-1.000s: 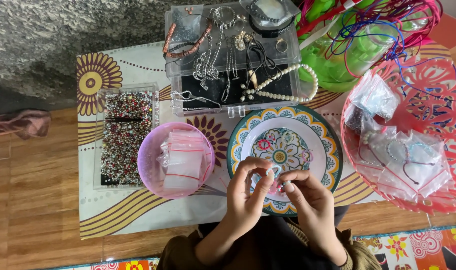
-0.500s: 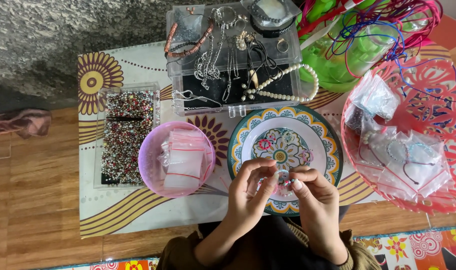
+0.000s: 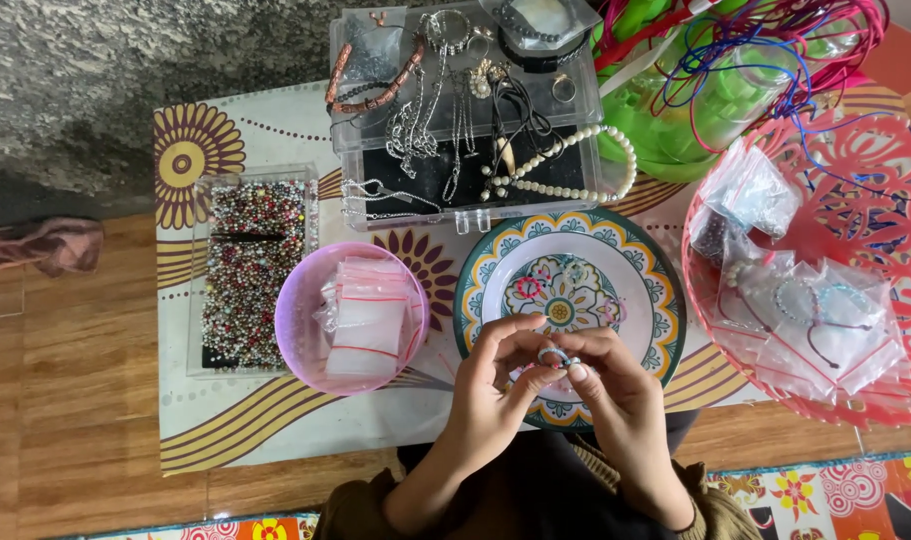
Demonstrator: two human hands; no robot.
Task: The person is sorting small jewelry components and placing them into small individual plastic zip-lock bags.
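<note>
My left hand and my right hand meet over the near rim of a patterned round plate. Between their fingertips they pinch a small beaded bracelet with pale and blue beads. Both hands grip it, thumbs and forefingers closed around the loop. A few more small bracelets lie on the plate's middle. Just left of my left hand stands a pink bowl filled with small clear zip bags.
A clear box of mixed beads lies far left. A clear jewellery case with chains and a pearl necklace stands behind the plate. A red openwork basket with bagged bracelets sits right, coloured cords and a green container behind it.
My hands have drawn closer together over the plate's near rim and the bracelet has turned slightly between my fingertips. Nothing else has moved.
</note>
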